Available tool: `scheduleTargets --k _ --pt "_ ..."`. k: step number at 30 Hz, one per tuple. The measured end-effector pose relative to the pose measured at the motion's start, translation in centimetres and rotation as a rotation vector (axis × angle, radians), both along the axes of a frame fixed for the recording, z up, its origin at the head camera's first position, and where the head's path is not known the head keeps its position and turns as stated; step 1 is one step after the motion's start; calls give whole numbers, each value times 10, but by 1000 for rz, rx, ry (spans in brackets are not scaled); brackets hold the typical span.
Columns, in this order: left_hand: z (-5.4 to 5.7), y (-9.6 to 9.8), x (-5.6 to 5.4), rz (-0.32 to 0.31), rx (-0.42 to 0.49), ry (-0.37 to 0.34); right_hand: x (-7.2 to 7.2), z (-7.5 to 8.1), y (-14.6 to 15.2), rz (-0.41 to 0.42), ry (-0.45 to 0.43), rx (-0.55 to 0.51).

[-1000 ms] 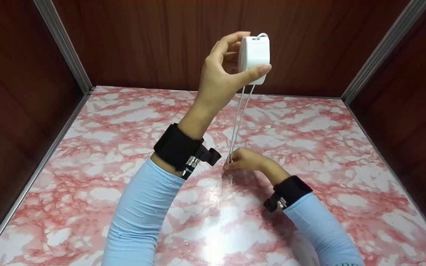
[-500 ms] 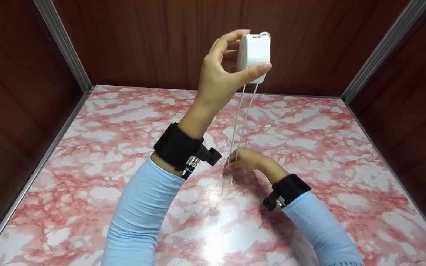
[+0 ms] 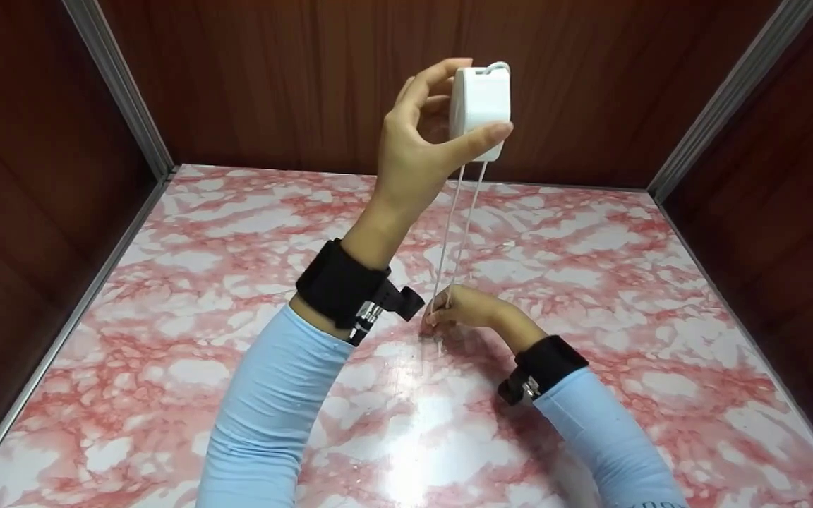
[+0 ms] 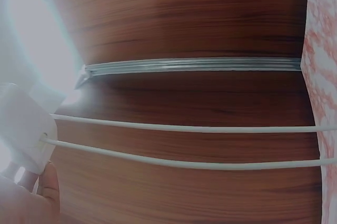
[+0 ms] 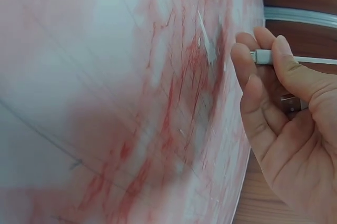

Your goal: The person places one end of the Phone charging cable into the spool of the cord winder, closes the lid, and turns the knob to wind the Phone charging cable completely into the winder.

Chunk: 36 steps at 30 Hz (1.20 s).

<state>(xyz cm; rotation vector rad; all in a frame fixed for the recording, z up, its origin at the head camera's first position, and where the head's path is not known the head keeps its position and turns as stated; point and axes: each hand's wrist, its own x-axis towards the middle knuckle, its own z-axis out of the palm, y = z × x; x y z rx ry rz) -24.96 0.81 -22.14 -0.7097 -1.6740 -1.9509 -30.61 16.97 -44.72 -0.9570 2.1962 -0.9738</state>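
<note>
My left hand (image 3: 410, 155) holds up a white block-shaped cable case (image 3: 488, 95), thumb on its near side and fingers at its top and far side. A short loop of cord (image 3: 500, 67) shows on its top. Two strands of white charging cable (image 3: 475, 204) run from its underside to my right hand (image 3: 473, 307), low over the table. In the right wrist view, thumb and fingers pinch a small white cable plug (image 5: 263, 57). A metal USB plug (image 5: 289, 103) lies against the palm, partly hidden. The left wrist view shows both strands leaving the case side by side.
The tabletop (image 3: 237, 339) has a red and white marbled pattern. Dark wooden panels (image 3: 293, 85) enclose it at the back and both sides, with metal strips (image 3: 135, 92) at the corners. A bright lamp reflection lies near the front.
Both hands have shifted very slightly left. The two cable strands stand a little farther apart than one second ago. Both holds look unchanged.
</note>
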Motion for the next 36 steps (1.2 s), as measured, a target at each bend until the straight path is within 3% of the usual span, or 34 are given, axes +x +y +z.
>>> scheduleTargets --k 10,16,19,22,25,28,31,32,34,36 --pt "4 7 2 -17 9 12 0 -3 1 -42 10 -14" --pt "6 7 -1 -57 -116 -30 4 2 15 0 -9 6" --pt "7 5 0 -71 -142 -45 5 20 32 20 -49 62" --pt "7 2 1 -77 -122 -50 2 56 48 -18 -64 151" --pt "5 0 1 -77 -118 -37 -3 96 56 -98 68 141" --pt "3 -1 1 -72 -123 -17 -5 134 49 -299 340 -34" --pt "2 -3 1 -79 -125 -31 1 167 34 -522 511 -438" --pt "2 -4 0 -81 -125 -31 4 176 28 -553 532 -582" --pt "0 -6 -1 -81 -126 -32 12 191 18 -540 531 -832" --pt "-1 -8 -2 -79 -122 -27 19 200 10 -490 505 -980"
